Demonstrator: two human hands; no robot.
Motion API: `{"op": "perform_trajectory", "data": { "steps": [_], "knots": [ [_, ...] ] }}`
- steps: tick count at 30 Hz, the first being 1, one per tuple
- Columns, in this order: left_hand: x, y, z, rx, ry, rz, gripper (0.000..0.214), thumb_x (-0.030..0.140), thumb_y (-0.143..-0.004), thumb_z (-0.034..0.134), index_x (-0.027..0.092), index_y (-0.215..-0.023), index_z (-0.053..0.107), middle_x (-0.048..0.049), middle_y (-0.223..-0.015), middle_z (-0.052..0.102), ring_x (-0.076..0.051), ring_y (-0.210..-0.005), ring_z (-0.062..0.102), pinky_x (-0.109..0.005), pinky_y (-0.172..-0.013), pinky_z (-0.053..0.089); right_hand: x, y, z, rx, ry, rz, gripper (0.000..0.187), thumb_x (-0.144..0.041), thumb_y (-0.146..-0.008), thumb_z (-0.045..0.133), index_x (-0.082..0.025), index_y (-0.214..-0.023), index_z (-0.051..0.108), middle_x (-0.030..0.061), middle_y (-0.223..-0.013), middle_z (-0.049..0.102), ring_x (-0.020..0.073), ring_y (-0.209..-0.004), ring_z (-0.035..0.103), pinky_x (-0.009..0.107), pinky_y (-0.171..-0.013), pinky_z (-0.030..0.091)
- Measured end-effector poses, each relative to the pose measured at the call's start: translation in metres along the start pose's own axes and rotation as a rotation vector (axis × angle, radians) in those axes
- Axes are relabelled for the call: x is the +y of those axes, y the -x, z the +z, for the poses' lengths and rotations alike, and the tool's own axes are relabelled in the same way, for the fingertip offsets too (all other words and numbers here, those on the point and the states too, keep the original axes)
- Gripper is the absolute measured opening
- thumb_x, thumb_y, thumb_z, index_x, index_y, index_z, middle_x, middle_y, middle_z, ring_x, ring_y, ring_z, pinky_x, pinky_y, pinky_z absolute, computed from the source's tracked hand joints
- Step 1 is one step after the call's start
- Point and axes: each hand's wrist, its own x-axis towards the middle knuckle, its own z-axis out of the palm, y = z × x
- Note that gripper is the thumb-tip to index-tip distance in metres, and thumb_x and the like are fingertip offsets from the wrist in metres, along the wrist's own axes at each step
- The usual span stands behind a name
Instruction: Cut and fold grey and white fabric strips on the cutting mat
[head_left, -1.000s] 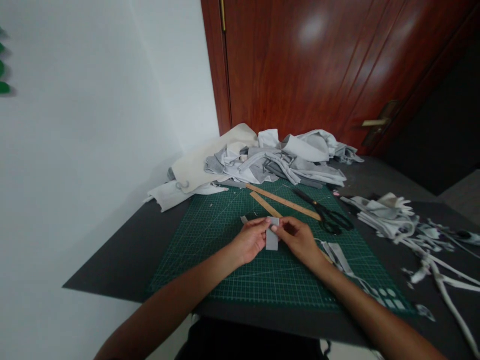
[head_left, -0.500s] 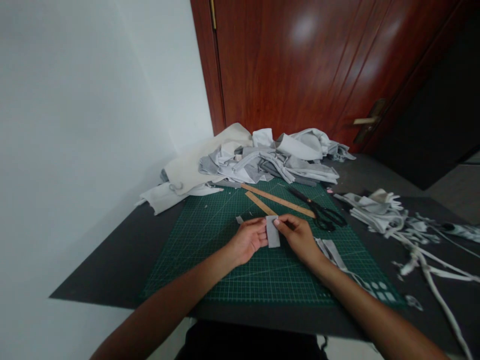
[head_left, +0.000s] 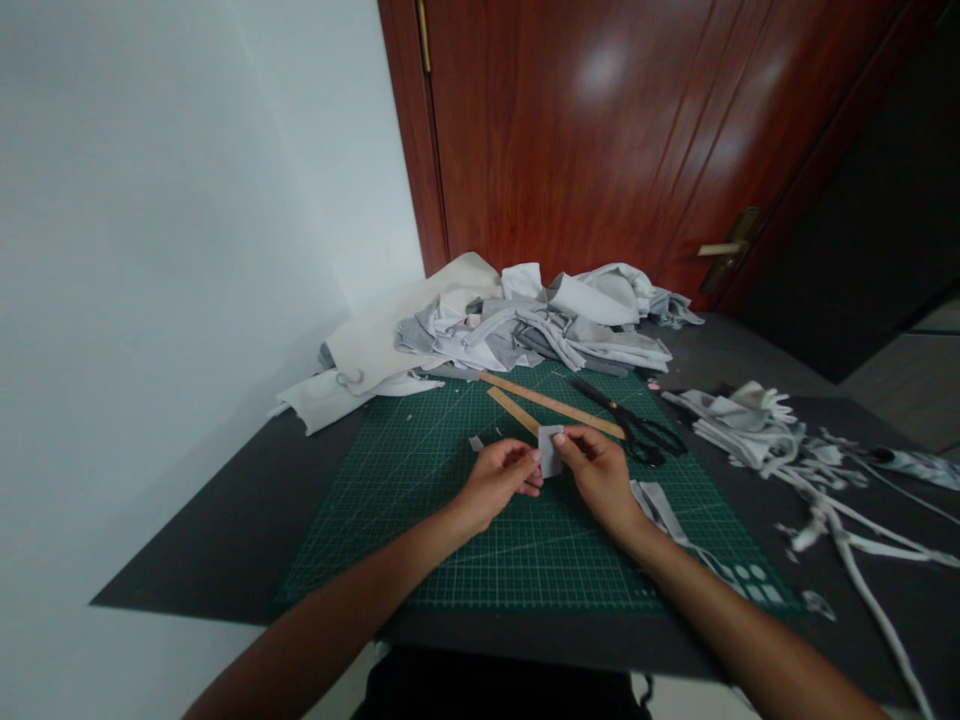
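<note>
Both my hands meet over the middle of a green cutting mat (head_left: 420, 520). My left hand (head_left: 501, 480) and my right hand (head_left: 600, 475) pinch a small grey fabric piece (head_left: 550, 452) between their fingertips, held just above the mat. The piece looks short, folded or bunched. A tiny grey scrap (head_left: 476, 443) lies on the mat just left of my left hand. Two wooden rulers (head_left: 551, 404) lie right behind my fingers.
Black scissors (head_left: 637, 430) lie on the mat to the right of the rulers. A heap of grey and white fabric (head_left: 510, 325) fills the table's far side before a brown door. Cut strips and scraps (head_left: 787, 440) are spread at the right. Grey strips (head_left: 660, 500) lie by my right wrist.
The grey piece hung longer between my fingers before; now it is shorter and held higher between both hands. The view shifted slightly left and down.
</note>
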Motion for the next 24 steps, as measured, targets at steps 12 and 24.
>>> {"op": "perform_trajectory", "data": {
  "steps": [12,24],
  "knots": [
    [0.022,-0.007,-0.012,-0.025,0.378,-0.223,0.009,0.016,-0.093,0.067,0.009,-0.092,0.073,-0.0117,-0.086,0.076,-0.017,-0.075,0.073,-0.026,-0.072,0.056,-0.012,0.011,-0.011,-0.339,0.412,-0.705,0.027,-0.017,-0.096,0.061,-0.034,-0.110,0.076,0.0068,-0.129,0.065,0.0294,-0.119,0.060,0.051,-0.098,0.045],
    [0.024,-0.006,-0.013,0.079,0.242,-0.024,0.020,0.024,-0.080,0.083,0.009,-0.091,0.075,-0.0102,-0.085,0.075,-0.018,-0.074,0.071,-0.029,-0.069,0.056,-0.011,0.013,-0.007,-0.357,0.376,-0.671,0.021,-0.017,-0.098,0.057,-0.029,-0.106,0.073,0.0069,-0.120,0.069,0.0268,-0.113,0.064,0.046,-0.095,0.049]
  ]
}}
